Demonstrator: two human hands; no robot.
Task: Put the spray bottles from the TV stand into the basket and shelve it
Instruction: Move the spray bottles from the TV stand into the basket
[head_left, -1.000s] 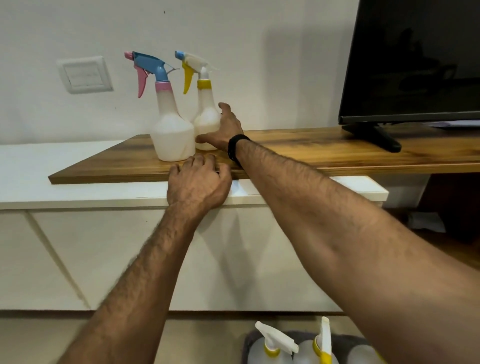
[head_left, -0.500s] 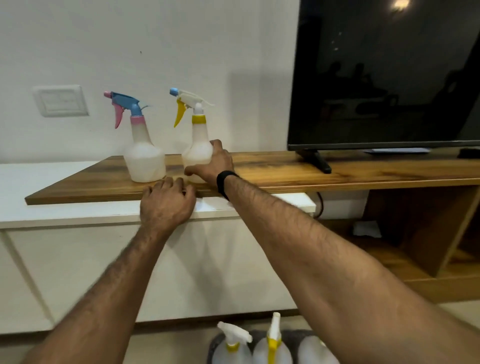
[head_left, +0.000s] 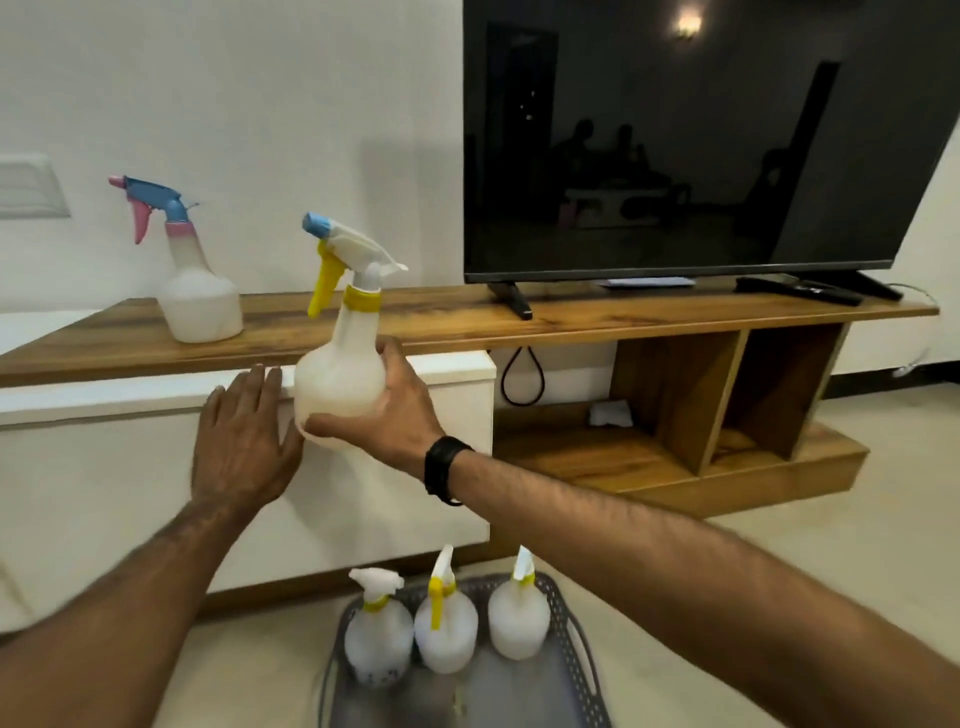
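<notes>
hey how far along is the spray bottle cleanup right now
Done: three bottles stand in the grey basket on the floor. In hand: the right hand holds the yellow-trigger bottle, lifted off the TV stand. Left: the blue-and-pink bottle on the stand, then shelving the basket.

Showing frosted, translucent plastic on the held spray bottle (head_left: 340, 374), with a smooth yellow plastic trigger. Sitting behind it, a wood-grain TV stand (head_left: 571, 317) with a satin sheen. Gleaming above the stand, a glossy black TV screen (head_left: 701, 140). Lying below the stand, a perforated grey plastic basket (head_left: 576, 623).
</notes>
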